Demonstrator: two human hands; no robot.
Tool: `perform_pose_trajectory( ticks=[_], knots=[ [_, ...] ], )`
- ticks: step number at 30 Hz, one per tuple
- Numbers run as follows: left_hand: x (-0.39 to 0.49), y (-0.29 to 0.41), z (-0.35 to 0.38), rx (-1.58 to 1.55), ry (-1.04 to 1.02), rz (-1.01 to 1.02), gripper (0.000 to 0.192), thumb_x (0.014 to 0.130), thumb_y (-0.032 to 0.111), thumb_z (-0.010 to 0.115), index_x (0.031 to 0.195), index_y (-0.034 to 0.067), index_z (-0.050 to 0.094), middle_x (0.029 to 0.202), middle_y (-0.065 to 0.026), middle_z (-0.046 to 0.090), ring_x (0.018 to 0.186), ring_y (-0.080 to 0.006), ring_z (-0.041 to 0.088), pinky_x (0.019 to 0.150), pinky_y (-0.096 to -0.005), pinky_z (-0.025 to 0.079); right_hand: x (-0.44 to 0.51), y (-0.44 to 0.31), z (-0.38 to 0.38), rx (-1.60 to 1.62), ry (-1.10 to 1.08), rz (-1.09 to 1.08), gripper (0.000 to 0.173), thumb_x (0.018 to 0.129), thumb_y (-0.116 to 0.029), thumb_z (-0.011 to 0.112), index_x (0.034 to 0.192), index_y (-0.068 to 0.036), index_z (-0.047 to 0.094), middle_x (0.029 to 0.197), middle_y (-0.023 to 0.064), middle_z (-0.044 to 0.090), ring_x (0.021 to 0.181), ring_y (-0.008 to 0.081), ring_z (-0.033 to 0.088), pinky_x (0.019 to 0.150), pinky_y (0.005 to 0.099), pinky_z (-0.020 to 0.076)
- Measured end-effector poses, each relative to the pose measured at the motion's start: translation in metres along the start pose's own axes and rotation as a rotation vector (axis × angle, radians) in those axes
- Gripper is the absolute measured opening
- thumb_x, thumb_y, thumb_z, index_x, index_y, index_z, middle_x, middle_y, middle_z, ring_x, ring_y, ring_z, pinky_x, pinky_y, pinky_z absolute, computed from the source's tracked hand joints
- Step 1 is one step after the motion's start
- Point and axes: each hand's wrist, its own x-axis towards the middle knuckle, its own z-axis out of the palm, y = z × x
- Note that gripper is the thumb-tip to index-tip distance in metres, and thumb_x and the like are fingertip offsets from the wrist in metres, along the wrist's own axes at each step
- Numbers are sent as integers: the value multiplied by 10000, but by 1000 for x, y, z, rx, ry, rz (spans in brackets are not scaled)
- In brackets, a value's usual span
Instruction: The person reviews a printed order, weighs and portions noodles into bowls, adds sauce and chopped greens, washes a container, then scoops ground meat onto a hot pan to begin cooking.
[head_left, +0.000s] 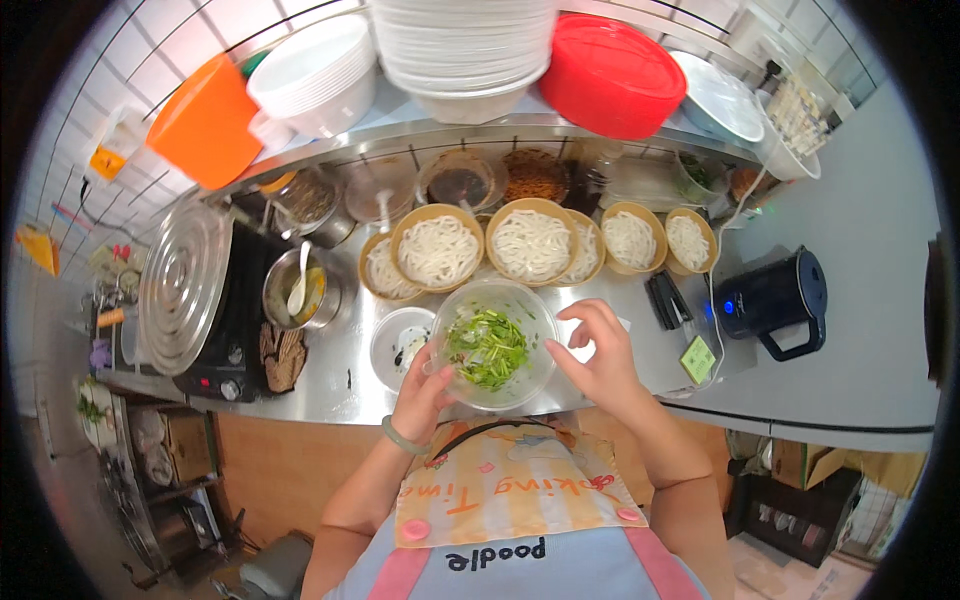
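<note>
My left hand (423, 395) grips the left rim of a clear plastic bowl (546, 366) holding chopped green herbs (491, 349). Just off that bowl's right side is my right hand (598, 358), its fingers apart and curled, holding nothing. Partly behind the left hand stands a smaller white bowl (386, 352) with white and dark bits in it. Beyond the herbs, brown paper bowls of thick white noodles, among them a left one (437, 247) and a middle one (532, 244), stand in a row, some overlapping.
At left are a metal pot (330, 304) with a white spoon (298, 292), a brown patterned cloth (282, 357) and a cooker with a large steel lid (187, 285). To the right stand a black stapler (666, 301) and a dark electric kettle (772, 296). Stacked white bowls (465, 60) occupy the shelf above.
</note>
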Motion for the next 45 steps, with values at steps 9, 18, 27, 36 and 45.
perform_pose_trajectory(
  ticks=[9, 18, 27, 36, 45],
  knots=[
    [-33, -1, -23, 106, 100, 163, 543, 857, 137, 547, 1330, 70, 287, 1195, -88, 483, 1014, -155, 532, 781, -297, 499, 45, -33, 77, -543, -863, -507, 282, 653, -13, 590, 926, -76, 621, 900, 110, 547, 777, 269, 590, 656, 370, 481],
    [-52, 1, -46, 30, 198, 185, 529, 864, 146, 540, 1321, 64, 288, 1162, -99, 506, 1001, -174, 545, 781, -321, 511, 50, -44, 114, -282, -1039, -568, 170, 692, 4, 535, 834, -58, 604, 837, 133, 565, 737, 311, 594, 654, 390, 474],
    [-56, 5, -68, 69, 209, 179, 518, 860, 168, 553, 1308, 81, 309, 1112, -64, 531, 948, -132, 545, 706, -264, 496, 57, -49, 144, -296, -1158, -602, 226, 663, 13, 575, 874, -59, 613, 867, 131, 582, 776, 310, 591, 682, 382, 471],
    [-59, 14, -91, 68, 223, 187, 529, 860, 238, 551, 1309, 98, 311, 1100, -62, 534, 982, -139, 525, 759, -293, 463, 92, -57, 138, 216, -1213, -44, 228, 737, -35, 631, 959, -21, 580, 875, 61, 594, 756, 145, 588, 705, 274, 478],
    [-61, 21, -110, 26, 327, 192, 441, 897, 221, 438, 1298, 66, 335, 1171, -94, 503, 1005, -181, 550, 796, -328, 497, 111, -52, 147, 702, -1149, 374, 250, 816, -46, 597, 1057, -39, 536, 1030, 21, 550, 899, 88, 547, 766, 223, 455]
  ],
)
